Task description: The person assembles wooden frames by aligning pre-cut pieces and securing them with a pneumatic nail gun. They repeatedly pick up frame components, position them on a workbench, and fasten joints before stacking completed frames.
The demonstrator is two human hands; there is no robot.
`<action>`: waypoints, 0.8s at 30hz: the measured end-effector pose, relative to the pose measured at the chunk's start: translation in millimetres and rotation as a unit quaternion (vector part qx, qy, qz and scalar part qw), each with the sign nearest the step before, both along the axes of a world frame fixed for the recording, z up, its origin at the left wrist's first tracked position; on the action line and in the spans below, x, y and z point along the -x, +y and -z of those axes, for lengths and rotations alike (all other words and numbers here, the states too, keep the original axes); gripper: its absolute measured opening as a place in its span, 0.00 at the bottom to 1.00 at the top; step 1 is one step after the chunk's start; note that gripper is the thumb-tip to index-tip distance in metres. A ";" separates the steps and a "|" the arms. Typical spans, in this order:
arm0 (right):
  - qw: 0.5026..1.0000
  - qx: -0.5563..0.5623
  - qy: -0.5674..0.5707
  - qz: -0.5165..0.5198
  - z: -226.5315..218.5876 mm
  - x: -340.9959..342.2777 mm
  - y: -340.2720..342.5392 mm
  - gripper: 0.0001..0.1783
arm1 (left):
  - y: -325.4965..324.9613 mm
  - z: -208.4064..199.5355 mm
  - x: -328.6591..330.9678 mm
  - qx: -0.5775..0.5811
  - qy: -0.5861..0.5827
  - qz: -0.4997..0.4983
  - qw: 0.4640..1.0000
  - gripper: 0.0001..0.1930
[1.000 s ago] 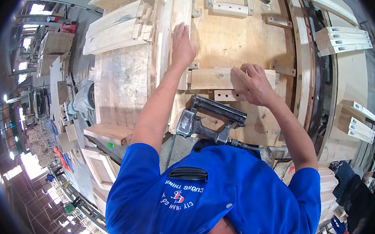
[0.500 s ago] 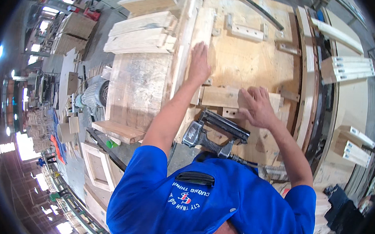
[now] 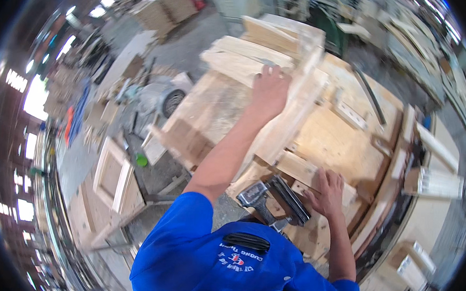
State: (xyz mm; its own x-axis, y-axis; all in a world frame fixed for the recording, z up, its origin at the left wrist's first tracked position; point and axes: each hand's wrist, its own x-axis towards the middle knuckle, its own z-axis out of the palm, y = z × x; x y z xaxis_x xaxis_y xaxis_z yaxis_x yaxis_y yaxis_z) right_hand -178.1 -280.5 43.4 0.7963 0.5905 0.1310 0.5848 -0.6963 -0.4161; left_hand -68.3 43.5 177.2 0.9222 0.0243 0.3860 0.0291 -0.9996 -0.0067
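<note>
Two pale wooden pieces are near my hands. A short wooden board [image 3: 299, 167] lies across the near part of the plywood worktop [image 3: 329, 135]. My right hand [image 3: 327, 195] spans this board, its fingers over the far edge and its thumb at the near side. My left hand [image 3: 271, 92] reaches over the ends of several stacked wooden boards [image 3: 235, 57], fingers forward and slightly bent. No board is lifted in it, and its fingertips are a little blurred. A black and silver nail gun [image 3: 272, 198] lies between the short board and my body.
Wooden blocks [image 3: 349, 115] are fixed on the worktop, and a dark bar [image 3: 369, 92] lies at its far side. Bundled wooden pieces [image 3: 436, 183] stand at right. A motor [image 3: 166, 99] and a wooden frame [image 3: 112, 175] are off to the left.
My left hand has left the long strip on the worktop and moved left to the stacked boards. My right hand stays on the short board. The view has turned toward the left.
</note>
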 end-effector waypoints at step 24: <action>0.961 -0.243 -0.034 -0.127 -131.9 -54.5 95.2 0.40 | -14.6 -109.2 138.7 0.088 -0.295 0.058 0.950 0.17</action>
